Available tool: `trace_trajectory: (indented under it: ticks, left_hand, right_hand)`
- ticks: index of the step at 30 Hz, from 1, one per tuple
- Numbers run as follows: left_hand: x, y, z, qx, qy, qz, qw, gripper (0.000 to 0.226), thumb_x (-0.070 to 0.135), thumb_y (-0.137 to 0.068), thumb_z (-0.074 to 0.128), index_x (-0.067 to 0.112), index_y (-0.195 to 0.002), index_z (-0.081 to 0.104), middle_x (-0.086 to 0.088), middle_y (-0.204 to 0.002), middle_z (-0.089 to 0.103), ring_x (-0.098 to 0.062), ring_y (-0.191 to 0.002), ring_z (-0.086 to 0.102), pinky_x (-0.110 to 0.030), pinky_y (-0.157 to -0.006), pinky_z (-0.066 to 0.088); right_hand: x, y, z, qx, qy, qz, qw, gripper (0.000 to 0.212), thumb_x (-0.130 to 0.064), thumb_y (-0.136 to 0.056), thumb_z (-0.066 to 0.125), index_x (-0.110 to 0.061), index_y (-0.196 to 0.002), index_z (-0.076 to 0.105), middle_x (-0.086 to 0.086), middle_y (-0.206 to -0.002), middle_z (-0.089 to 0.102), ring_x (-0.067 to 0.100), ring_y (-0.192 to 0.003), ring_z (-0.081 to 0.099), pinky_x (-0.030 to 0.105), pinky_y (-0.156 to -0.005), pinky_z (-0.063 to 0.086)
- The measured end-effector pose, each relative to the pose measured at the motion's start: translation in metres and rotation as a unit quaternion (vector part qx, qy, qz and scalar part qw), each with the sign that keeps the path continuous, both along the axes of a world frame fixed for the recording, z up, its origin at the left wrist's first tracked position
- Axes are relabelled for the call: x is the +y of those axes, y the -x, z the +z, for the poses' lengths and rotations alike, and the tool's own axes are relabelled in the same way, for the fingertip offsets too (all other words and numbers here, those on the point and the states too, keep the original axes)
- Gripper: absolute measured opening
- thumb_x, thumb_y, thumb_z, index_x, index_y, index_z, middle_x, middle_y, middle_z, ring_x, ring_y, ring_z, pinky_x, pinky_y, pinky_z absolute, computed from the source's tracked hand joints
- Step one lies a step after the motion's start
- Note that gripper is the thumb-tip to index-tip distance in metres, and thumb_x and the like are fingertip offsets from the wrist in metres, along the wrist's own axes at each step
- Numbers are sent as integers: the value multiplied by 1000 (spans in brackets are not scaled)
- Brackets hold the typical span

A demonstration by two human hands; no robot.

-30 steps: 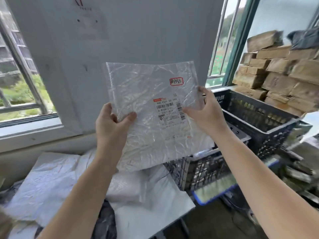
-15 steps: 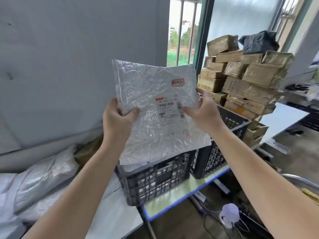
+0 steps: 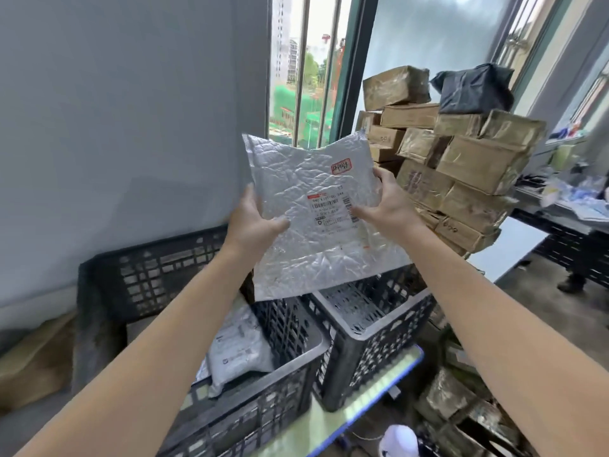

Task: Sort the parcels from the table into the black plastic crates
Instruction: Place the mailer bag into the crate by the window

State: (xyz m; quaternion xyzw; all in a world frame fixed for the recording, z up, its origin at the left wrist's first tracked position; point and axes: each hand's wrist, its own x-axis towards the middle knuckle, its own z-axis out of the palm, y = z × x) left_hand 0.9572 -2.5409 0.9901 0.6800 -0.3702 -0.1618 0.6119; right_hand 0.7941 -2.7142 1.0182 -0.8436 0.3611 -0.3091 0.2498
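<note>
While grey wall and barred window (image 3: 308, 70) stand ahead, your left hand (image 3: 252, 222) and right hand (image 3: 390, 206) each grip a side of the crinkled silver bubble mailer (image 3: 306, 225), above two slotted black crates (image 3: 369, 328) beside stacked taped cartons (image 3: 461, 159).

Grey wall (image 3: 131, 110) beside barred daylit window (image 3: 306, 77), concrete floor (image 3: 527, 291).

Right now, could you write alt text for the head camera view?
Both bare hands, left hand and right hand, hold a silver crinkled bubble mailer with a printed label above two black plastic crates. The nearer crate holds a white parcel.
</note>
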Motion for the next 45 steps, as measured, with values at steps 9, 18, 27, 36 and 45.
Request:
trace_trajectory:
  ticks: [9, 18, 27, 36, 45]
  left_hand:
    - [-135, 6, -44, -106, -279, 10, 954, 107, 1, -86, 69, 13, -156, -11, -15, -159, 13, -11, -93, 52, -13, -53, 42]
    - [-210, 44, -104, -225, -568, -31, 791, 52, 5, -88, 64, 2, -134, 41, -18, -122, 46, -25, -88, 54, -33, -67, 47]
    - [-210, 47, -164, -191, -779, -265, 536, 68, 55, -84, 70, 18, -138, 52, 1, -137, 54, -25, -118, 57, -35, -78, 50]
    - [-237, 32, -210, -230, -745, -137, 611, 83, 50, -92, 63, 12, -154, 23, -15, -159, 21, -36, -144, 24, -54, -110, 35]
    - [-241, 43, -265, -176, -753, -210, 599, 117, 63, -74, 74, 14, -157, 8, -27, -160, 4, -49, -144, 19, -58, -109, 36]
  right_hand:
    - [-129, -21, -60, 224, 68, -23, 972, 80, -32, -88, 74, -21, -152, 27, 19, -141, 37, 27, -100, 55, 33, -78, 44]
    - [-201, -60, -145, 503, 125, 207, 830, 74, -30, -83, 78, -16, -144, 38, 19, -137, 40, 31, -100, 62, 41, -88, 55]
    - [-199, -81, -218, 729, 104, 386, 556, 70, -43, -86, 74, -6, -139, 48, 3, -108, 64, 20, -73, 53, 30, -63, 49]
    - [-223, -102, -249, 589, 160, 360, 705, 49, -40, -94, 61, -8, -129, 53, 12, -129, 55, 29, -109, 56, 39, -86, 48]
    - [-240, -86, -325, 642, 74, 432, 629, 111, -52, -70, 82, -18, -153, 18, 16, -144, 36, 37, -129, 45, 48, -103, 43]
